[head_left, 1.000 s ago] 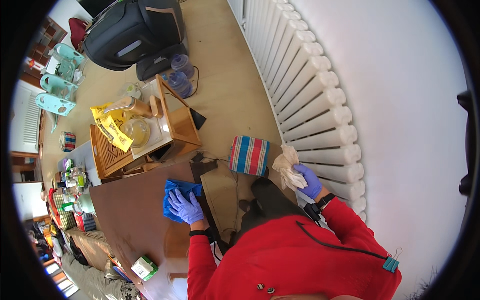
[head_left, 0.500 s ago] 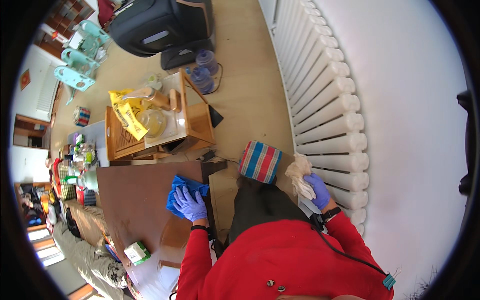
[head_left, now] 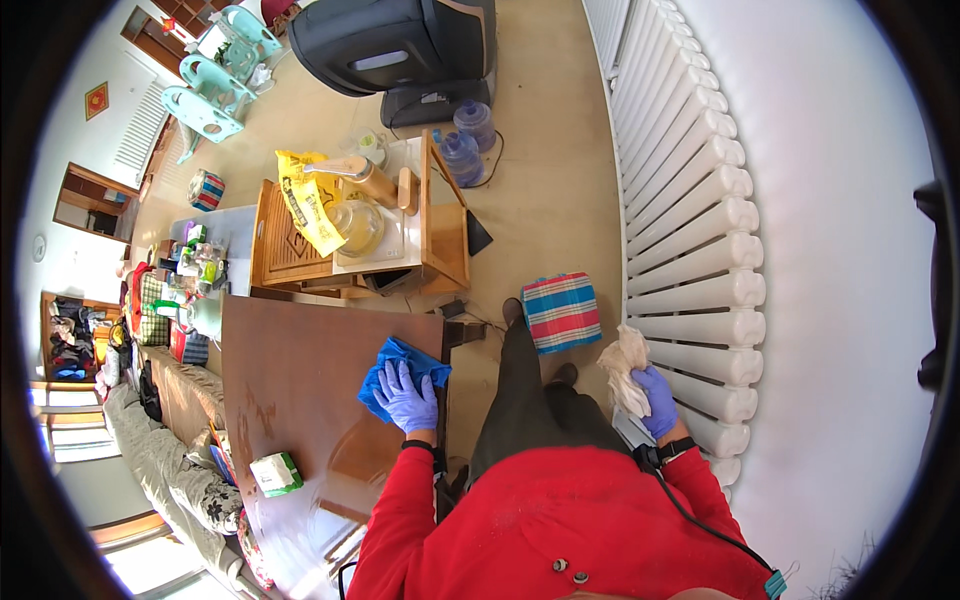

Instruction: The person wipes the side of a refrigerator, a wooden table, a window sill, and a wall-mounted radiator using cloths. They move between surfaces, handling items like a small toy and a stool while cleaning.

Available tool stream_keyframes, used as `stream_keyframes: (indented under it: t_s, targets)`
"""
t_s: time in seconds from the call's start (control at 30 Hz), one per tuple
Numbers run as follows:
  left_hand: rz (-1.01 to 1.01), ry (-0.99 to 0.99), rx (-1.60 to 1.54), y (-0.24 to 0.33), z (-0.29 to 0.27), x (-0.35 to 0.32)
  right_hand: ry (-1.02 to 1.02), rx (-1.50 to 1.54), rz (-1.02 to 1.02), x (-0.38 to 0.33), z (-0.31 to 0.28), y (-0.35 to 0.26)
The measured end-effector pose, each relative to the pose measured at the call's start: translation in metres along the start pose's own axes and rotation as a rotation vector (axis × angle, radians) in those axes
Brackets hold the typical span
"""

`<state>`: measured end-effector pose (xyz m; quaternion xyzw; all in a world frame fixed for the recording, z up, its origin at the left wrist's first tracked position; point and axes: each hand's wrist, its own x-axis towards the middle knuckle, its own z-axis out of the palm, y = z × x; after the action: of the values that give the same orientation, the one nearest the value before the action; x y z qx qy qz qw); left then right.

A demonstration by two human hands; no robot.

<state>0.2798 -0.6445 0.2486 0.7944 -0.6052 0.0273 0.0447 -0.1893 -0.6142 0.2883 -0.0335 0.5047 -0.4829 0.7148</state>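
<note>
My left hand, in a purple glove, lies flat with fingers spread on a crumpled blue cloth. That cloth rests on the brown tabletop, near the table's right edge. Wet-looking smears and a shiny patch show on the wood. My right hand, also gloved in purple, is closed round a bunched off-white cloth, which sticks out ahead of the fingers. This hand is beside the white radiator, apart from the table. Its fingertips are partly hidden.
A green-and-white box sits on the table's left part. Ahead stands a wooden cart with a glass pot and yellow bag. A plaid-covered stool is by my feet. Blue water jugs and a black massage chair are farther off.
The view has swung, so the surroundings sit farther right in the picture. One leg is now stretched forward beside the plaid stool. Both hands keep their cloths, with the left still flat.
</note>
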Motion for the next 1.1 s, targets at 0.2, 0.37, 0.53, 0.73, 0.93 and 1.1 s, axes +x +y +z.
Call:
stream_keyframes:
  t_s: [0.2,0.37,0.53,0.73,0.93,1.1]
  targets:
    - [0.012,0.009,-0.049,0.000,-0.002,0.001,-0.025,0.018,-0.035,0.002,0.015,-0.016]
    - [0.017,-0.025,-0.040,-0.001,-0.004,0.002,0.081,0.002,-0.027,0.008,0.029,-0.027]
    - [0.008,-0.044,-0.065,-0.001,-0.006,0.002,0.128,-0.066,0.006,0.036,0.038,-0.032]
    - [0.026,-0.064,-0.086,-0.003,-0.010,0.003,0.054,-0.102,0.012,0.078,0.070,-0.058]
    - [0.038,-0.084,-0.107,-0.006,-0.008,0.002,-0.009,-0.151,-0.003,0.122,0.104,-0.086]
    - [0.022,-0.103,-0.132,-0.007,-0.007,0.001,-0.034,-0.188,-0.013,0.131,0.126,-0.094]
